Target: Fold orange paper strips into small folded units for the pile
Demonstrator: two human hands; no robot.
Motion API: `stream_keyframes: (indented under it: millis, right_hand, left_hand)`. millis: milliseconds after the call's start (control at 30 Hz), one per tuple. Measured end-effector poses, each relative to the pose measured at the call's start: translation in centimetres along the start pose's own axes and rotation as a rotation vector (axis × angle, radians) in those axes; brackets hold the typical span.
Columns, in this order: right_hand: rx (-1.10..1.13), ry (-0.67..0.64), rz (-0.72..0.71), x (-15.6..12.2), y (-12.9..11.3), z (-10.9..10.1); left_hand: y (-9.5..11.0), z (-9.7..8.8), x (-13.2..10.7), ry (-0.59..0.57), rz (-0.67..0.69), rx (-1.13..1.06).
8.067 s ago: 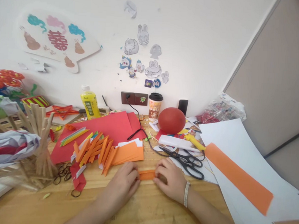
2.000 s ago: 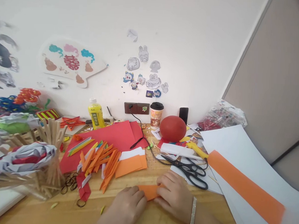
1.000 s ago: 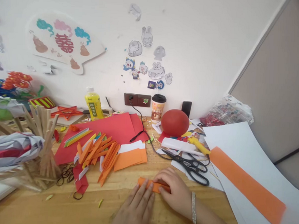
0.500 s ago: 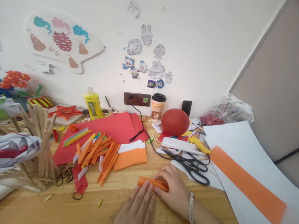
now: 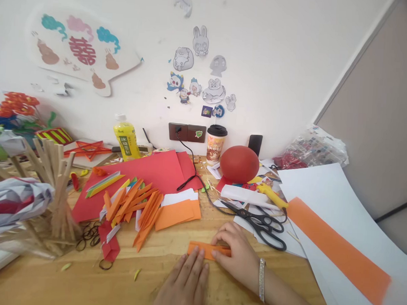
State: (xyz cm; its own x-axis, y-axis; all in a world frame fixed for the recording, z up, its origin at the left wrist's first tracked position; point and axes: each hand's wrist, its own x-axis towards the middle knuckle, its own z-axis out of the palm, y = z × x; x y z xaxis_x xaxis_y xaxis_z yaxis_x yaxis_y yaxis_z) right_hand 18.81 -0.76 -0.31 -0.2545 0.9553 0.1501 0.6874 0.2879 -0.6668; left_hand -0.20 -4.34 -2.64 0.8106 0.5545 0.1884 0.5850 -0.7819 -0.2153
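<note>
A small folded strip of orange paper (image 5: 198,249) lies on the wooden table in front of me. My left hand (image 5: 185,281) rests flat, fingers stretched out, its fingertips on the strip's near left edge. At the strip's right end my right hand (image 5: 234,247) has its fingers curled, with thumb and fingertips closed on the paper. The right hand partly hides that end. Beyond the hands sit a small stack of orange paper rectangles (image 5: 176,217) and a pile of folded orange paper pieces (image 5: 149,215).
Black scissors (image 5: 264,228) lie right of my hands, near a yellow-handled tool (image 5: 272,195). A red balloon (image 5: 239,164) and a lidded cup (image 5: 215,144) stand behind. White sheets (image 5: 327,200) carry a long orange strip (image 5: 338,250). Wooden sticks (image 5: 58,186) fill the left side.
The folded edge near my right hand sat raised before and now lies flatter. My left fingertips have shifted slightly toward the strip's near edge. The view has tilted a little.
</note>
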Motion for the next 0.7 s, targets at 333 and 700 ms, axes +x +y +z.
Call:
stream_keyframes:
  millis: [333, 700]
  right_hand:
    - [-0.022, -0.013, -0.018, 0.08, 0.12, 0.0]
    - [-0.035, 0.003, -0.04, 0.13, 0.39, 0.24]
  left_hand:
    - [0.17, -0.54, 0.2, -0.131, -0.031, -0.076]
    - [0.42, -0.85, 0.31, -0.126, -0.025, -0.082]
